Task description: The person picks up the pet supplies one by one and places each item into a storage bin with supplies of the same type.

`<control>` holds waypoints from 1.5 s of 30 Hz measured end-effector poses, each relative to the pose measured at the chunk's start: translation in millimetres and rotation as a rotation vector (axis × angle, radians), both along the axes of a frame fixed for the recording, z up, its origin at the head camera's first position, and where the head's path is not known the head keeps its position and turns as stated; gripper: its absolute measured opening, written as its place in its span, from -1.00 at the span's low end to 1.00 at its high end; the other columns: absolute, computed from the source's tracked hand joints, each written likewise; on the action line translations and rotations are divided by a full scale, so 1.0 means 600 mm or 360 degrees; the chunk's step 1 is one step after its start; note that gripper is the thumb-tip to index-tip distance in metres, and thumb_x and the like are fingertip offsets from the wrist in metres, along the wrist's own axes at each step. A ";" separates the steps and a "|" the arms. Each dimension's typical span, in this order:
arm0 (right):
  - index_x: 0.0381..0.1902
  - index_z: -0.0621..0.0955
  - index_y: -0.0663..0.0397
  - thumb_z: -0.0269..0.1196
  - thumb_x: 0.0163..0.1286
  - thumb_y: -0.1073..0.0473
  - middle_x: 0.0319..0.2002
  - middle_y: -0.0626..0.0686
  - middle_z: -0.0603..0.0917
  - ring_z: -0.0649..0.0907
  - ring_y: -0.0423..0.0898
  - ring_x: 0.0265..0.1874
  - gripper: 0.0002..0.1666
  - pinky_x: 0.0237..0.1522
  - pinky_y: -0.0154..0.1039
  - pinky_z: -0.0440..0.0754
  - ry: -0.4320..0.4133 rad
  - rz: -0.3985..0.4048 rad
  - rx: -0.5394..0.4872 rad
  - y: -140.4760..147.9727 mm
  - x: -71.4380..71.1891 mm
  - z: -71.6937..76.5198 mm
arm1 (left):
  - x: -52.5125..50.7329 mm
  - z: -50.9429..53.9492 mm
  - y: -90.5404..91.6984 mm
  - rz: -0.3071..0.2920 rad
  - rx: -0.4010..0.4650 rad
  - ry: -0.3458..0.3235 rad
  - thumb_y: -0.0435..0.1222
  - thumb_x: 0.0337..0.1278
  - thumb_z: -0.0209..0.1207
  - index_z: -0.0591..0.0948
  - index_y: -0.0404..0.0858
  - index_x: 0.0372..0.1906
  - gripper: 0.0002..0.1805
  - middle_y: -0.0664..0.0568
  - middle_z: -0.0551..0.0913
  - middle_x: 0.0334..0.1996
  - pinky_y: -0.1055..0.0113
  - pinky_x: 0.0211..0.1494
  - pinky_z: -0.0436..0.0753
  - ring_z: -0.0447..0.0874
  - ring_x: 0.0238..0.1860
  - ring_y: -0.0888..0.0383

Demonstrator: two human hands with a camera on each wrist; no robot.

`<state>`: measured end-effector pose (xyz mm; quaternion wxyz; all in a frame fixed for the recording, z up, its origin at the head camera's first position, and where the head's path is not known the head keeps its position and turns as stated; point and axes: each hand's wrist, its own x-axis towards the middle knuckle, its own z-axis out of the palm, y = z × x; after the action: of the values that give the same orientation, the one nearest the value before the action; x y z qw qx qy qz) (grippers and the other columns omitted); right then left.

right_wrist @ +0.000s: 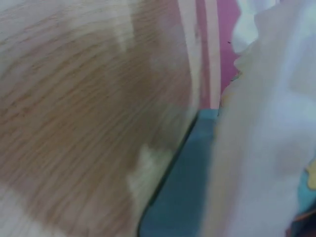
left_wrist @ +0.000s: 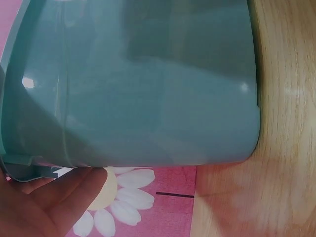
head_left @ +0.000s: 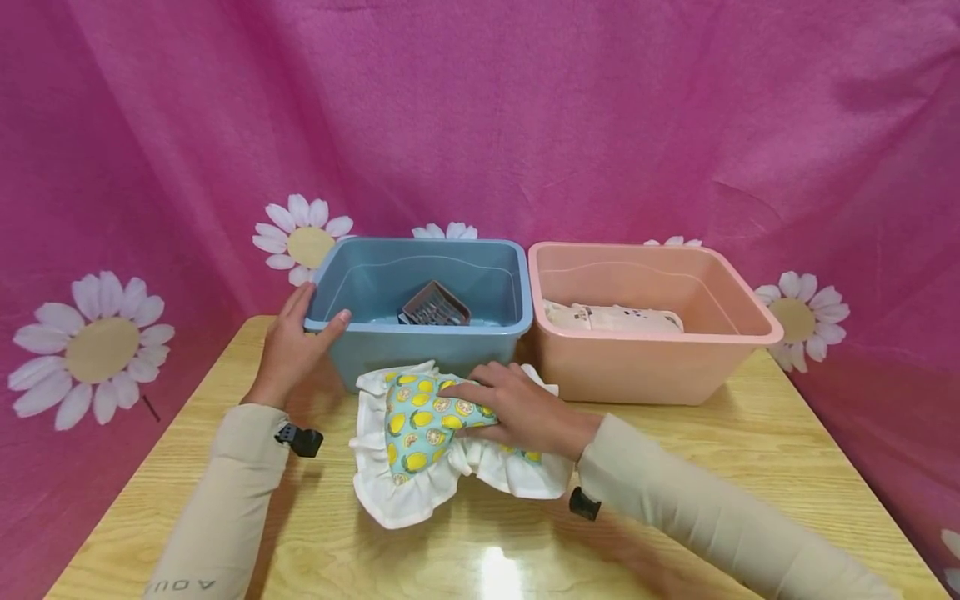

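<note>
My right hand [head_left: 513, 408] grips a ruffled lemon-print cloth piece [head_left: 422, 425] by its middle, bunching it. The cloth is pale blue with yellow lemons and a wide white frill, and it hangs in front of a blue bin [head_left: 450, 362]. In the right wrist view the white frill [right_wrist: 266, 123] fills much of the right side, and the right fingers are mostly hidden. My left hand [head_left: 294, 343] holds the blue bin's near left corner, thumb at the front rim and fingers along the left side. The left wrist view shows left fingers [left_wrist: 74, 195] beside the bin's wall [left_wrist: 148, 98].
Inside the blue bin lies a small brown-edged item with a striped pattern [head_left: 435, 307]. A pink bin [head_left: 630, 367] stands close on the right, holding a folded cream printed cloth [head_left: 615, 319]. Both stand on a wooden table [head_left: 360, 550] before a magenta daisy curtain [head_left: 480, 117].
</note>
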<state>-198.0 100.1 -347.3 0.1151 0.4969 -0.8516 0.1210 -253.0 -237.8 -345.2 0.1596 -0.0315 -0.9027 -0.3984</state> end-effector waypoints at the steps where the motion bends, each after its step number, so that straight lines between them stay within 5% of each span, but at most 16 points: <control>1: 0.30 0.47 -0.25 0.32 0.23 -0.22 -0.07 -0.12 0.55 0.45 -0.20 -0.11 -0.31 -0.21 -0.31 0.35 0.0016 0.0000 -0.0012 0.003 0.001 0.004 | 0.000 0.000 0.000 -0.0001 -0.0003 0.0003 0.21 0.16 0.13 0.05 -0.17 0.53 -0.02 -0.08 0.02 0.52 -0.31 0.27 0.27 0.10 0.42 -0.25; 27: 0.36 0.40 -0.26 0.36 0.15 -0.25 0.03 -0.05 0.51 0.44 -0.16 0.02 -0.17 -0.04 -0.14 0.35 0.0069 -0.0077 -0.0225 0.084 0.015 0.109 | 0.002 -0.004 -0.002 -0.0010 0.0052 -0.0088 0.29 0.10 0.11 -0.02 -0.07 0.55 0.03 -0.05 -0.04 0.53 -0.36 0.19 0.33 0.04 0.44 -0.28; 41: 0.35 0.42 -0.23 0.40 0.11 -0.21 0.23 -0.04 0.45 0.41 -0.04 0.18 -0.15 0.07 -0.01 0.35 0.0173 -0.0245 -0.0257 0.151 -0.010 0.163 | 0.003 -0.002 0.000 -0.0026 0.0018 -0.0078 0.27 0.14 0.09 -0.01 -0.10 0.55 0.01 -0.04 -0.03 0.53 -0.36 0.24 0.28 0.04 0.44 -0.25; 45: 0.37 0.40 -0.12 0.43 0.12 -0.12 0.33 -0.06 0.40 0.38 -0.04 0.27 -0.13 0.20 0.03 0.34 0.0203 -0.0205 -0.0291 0.171 -0.026 0.175 | 0.004 0.002 -0.001 -0.0034 0.0015 -0.0051 0.25 0.16 0.09 -0.01 -0.11 0.54 -0.01 -0.05 -0.03 0.53 -0.36 0.23 0.28 0.05 0.44 -0.26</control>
<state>-213.5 202.5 -242.2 0.2214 0.4353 -0.8581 0.1584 -250.6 -238.5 -344.2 0.1409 -0.0340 -0.9029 -0.4047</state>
